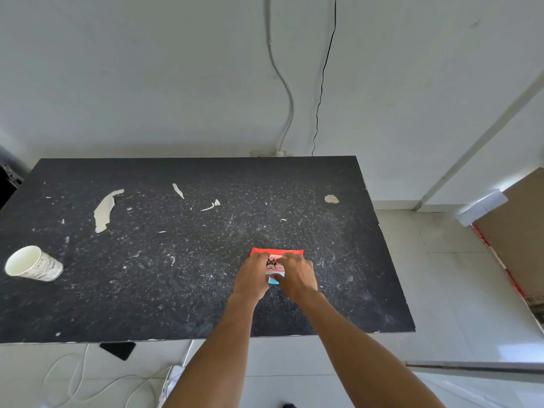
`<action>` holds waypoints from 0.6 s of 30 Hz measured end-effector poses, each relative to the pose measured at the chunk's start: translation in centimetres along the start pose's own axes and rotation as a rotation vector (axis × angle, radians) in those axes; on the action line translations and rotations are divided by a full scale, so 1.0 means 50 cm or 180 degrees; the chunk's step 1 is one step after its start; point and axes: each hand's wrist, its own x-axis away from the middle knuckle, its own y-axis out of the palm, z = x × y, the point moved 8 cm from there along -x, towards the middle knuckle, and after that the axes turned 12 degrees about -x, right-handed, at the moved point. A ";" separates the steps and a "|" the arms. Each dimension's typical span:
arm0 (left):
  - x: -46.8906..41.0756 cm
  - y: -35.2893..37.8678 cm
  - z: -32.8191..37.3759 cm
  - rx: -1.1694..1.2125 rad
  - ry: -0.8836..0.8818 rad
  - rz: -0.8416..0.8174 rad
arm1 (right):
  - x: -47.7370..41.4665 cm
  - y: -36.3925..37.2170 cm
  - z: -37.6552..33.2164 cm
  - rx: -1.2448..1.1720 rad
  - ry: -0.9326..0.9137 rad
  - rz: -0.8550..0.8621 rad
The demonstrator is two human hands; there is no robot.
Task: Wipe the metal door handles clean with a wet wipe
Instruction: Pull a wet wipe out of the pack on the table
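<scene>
Step in hand: getting a wipe out. This is judged the opening stage of the task, with no wiping begun.
Wet wipe pack (pixel 276 252): a red pack lying flat on the black table (pixel 176 290), lower centre-right of the frame. Only its far red edge and a strip of its printed face show between the hands.
Left hand (pixel 253 275): laid on the left part of the pack, fingers curled down over it, holding it in place.
Right hand (pixel 297 275): laid on the right part of the pack, fingers curled onto its top face. It appears to pinch at the opening, but the flap itself is hidden.
Wipe: none visible outside the pack.
Door handles: not in view, and no door fitting can be made out.
Paper cup (pixel 32 263): lies on its side at the left edge of the frame, well apart from the pack.
Table surface: scuffed, with pale peeled patches (pixel 104 210) in the upper left.
Next move, judged: steady the pack with the left hand, peel the flap and draw one sheet free with the right, then carry it to the handles.
Caution: more than one sheet may come out.
</scene>
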 end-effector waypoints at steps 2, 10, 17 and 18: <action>-0.003 0.001 -0.005 0.0076 -0.0050 0.0040 | -0.004 0.001 0.000 0.0059 -0.0059 -0.0006; -0.005 0.009 -0.014 0.0182 -0.0272 0.0073 | -0.009 -0.011 0.014 -0.0179 -0.0143 -0.0055; -0.003 0.005 -0.014 0.0223 -0.0362 0.0022 | -0.024 -0.088 0.038 -0.0593 0.0277 0.0816; -0.003 0.003 -0.013 0.0204 -0.0373 0.0049 | -0.024 -0.098 0.044 -0.0492 0.0383 0.0925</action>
